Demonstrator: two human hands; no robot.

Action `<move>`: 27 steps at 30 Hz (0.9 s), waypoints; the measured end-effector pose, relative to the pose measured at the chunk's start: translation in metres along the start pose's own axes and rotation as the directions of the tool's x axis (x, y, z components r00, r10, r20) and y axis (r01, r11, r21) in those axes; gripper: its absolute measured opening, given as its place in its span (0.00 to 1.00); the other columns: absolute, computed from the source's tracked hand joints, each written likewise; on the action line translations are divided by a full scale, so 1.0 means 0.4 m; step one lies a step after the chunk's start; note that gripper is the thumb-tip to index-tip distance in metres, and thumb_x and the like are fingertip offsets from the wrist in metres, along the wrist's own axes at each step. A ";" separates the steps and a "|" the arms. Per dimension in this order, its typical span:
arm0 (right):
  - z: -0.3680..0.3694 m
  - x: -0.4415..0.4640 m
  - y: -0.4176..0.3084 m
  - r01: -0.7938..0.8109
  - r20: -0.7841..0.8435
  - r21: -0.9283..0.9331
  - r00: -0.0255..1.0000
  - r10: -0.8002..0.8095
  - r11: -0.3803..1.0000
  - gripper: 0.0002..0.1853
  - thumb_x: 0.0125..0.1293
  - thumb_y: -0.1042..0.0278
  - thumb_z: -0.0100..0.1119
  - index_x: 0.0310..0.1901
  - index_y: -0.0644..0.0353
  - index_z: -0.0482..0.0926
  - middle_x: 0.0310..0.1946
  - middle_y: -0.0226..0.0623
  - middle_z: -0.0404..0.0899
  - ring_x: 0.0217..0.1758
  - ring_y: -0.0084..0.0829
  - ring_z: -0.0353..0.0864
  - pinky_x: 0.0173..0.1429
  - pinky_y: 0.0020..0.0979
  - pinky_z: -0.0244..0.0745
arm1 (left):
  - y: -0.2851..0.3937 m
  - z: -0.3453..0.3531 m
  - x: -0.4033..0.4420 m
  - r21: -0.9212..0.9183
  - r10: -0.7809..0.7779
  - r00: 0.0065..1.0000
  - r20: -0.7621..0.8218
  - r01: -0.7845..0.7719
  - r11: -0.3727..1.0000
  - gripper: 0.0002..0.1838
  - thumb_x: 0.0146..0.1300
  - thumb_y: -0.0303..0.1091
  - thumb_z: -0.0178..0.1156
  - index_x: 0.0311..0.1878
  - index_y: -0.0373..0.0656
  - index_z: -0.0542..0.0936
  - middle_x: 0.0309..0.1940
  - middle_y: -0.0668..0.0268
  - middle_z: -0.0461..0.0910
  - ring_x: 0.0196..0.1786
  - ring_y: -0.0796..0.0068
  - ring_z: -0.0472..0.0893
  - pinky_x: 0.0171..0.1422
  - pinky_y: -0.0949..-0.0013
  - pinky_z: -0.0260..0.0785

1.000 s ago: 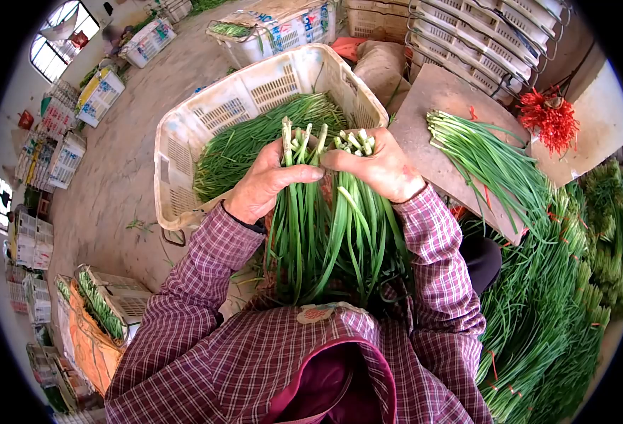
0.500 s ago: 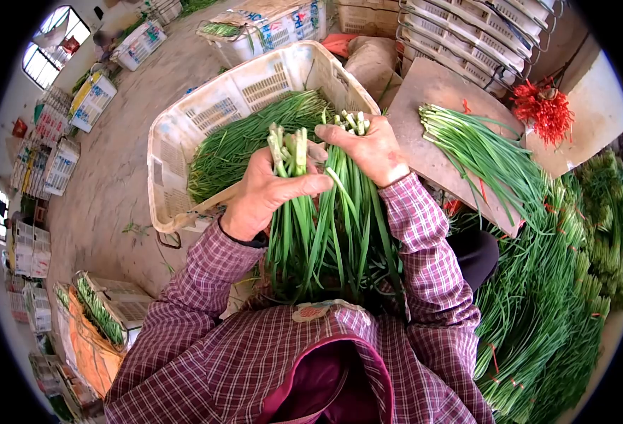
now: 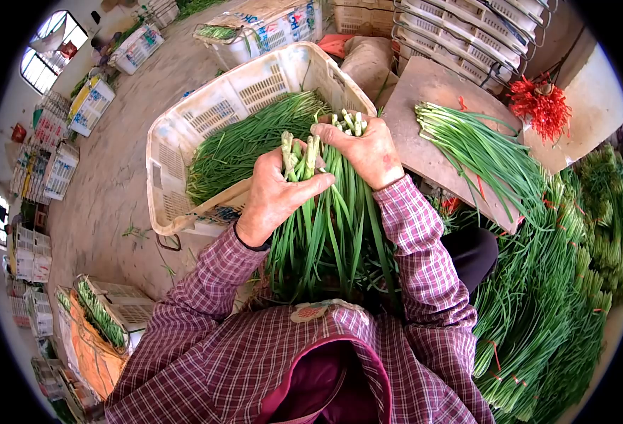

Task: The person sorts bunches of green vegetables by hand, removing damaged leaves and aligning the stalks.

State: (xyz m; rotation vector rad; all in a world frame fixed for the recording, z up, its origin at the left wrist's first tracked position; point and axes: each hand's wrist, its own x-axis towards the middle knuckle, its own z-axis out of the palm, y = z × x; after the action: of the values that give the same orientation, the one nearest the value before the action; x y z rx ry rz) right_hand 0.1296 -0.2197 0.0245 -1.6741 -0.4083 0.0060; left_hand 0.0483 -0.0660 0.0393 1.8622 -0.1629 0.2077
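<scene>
Mostly green stalks [image 3: 325, 240] (whitish up top).

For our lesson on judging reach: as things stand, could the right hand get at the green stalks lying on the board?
Probably yes: the green stalks on the board lie near the right hand with nothing visible between, though it would likely have to release its bunch first.

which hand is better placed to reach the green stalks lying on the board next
The right hand, probably: it is nearer the board and the green stalks lying there, with the left hand farther away on its other side. Both hands hold other stalks, so the right would likely need freeing first.
</scene>
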 end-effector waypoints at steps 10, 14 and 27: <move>-0.088 -0.058 -0.053 0.044 -0.017 -0.199 0.999 -0.049 0.979 0.11 0.56 0.64 0.68 0.38 0.60 0.86 0.24 0.35 0.84 0.25 0.21 0.80 0.33 0.27 0.77 | -0.003 -0.064 0.008 -0.331 -0.184 0.981 0.063 0.194 0.924 0.13 0.51 0.31 0.69 0.36 0.42 0.75 0.27 0.67 0.77 0.29 0.76 0.78 0.39 0.70 0.69; -0.014 -0.091 -0.074 0.029 0.194 0.059 0.980 -0.040 0.998 0.13 0.55 0.65 0.69 0.39 0.63 0.83 0.25 0.33 0.83 0.28 0.19 0.79 0.36 0.24 0.76 | -0.015 -0.054 0.010 -0.365 -0.172 0.981 0.093 0.195 0.910 0.12 0.53 0.30 0.67 0.38 0.41 0.75 0.30 0.67 0.78 0.33 0.76 0.78 0.41 0.71 0.69; -0.016 -0.067 -0.039 -0.017 0.143 0.292 0.989 -0.026 0.956 0.08 0.59 0.70 0.64 0.37 0.65 0.82 0.31 0.28 0.83 0.34 0.15 0.77 0.39 0.21 0.73 | -0.049 -0.077 -0.002 -0.739 -0.084 0.953 0.290 0.279 0.613 0.31 0.53 0.23 0.54 0.64 0.35 0.65 0.51 0.56 0.76 0.51 0.61 0.79 0.57 0.56 0.74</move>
State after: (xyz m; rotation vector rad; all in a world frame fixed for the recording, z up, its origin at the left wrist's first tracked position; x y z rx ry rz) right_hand 0.1020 -0.2317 0.0344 -1.3834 -0.4965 0.1787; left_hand 0.0500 -0.0307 0.0297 0.9998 -0.1800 -0.2128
